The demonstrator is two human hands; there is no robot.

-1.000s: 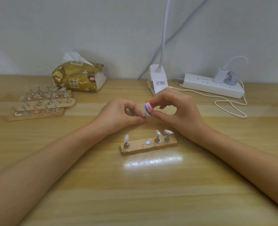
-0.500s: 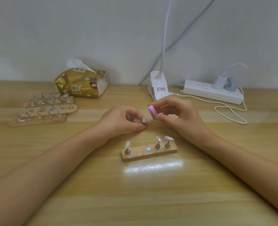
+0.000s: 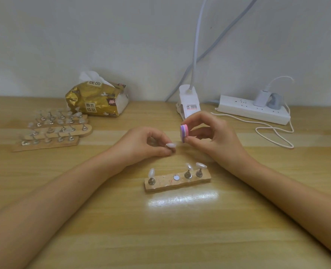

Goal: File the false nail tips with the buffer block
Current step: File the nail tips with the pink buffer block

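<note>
Left hand [image 3: 141, 144] pinches one false nail tip [image 3: 171, 145] above the bench [image 3: 180, 239], apparently presenting its edge to the buffer block [image 3: 184, 132] pinched just beside it in the right hand [image 3: 213, 136], seemingly for filing.

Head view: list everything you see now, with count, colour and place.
buffer block: 1, pink and purple, held above centre
held nail tip: 1, pearly, just left of the block
near stand: 1, wooden, centre
mounted tips: 3, pearly, on near stand
far stands: 3, wooden, back left
tissue pack: 1, gold, back left
lamp clamp: 1, white, back centre
power strip: 1, white, back right
left hand: pinches held nail tip
right hand: pinches buffer block
</note>
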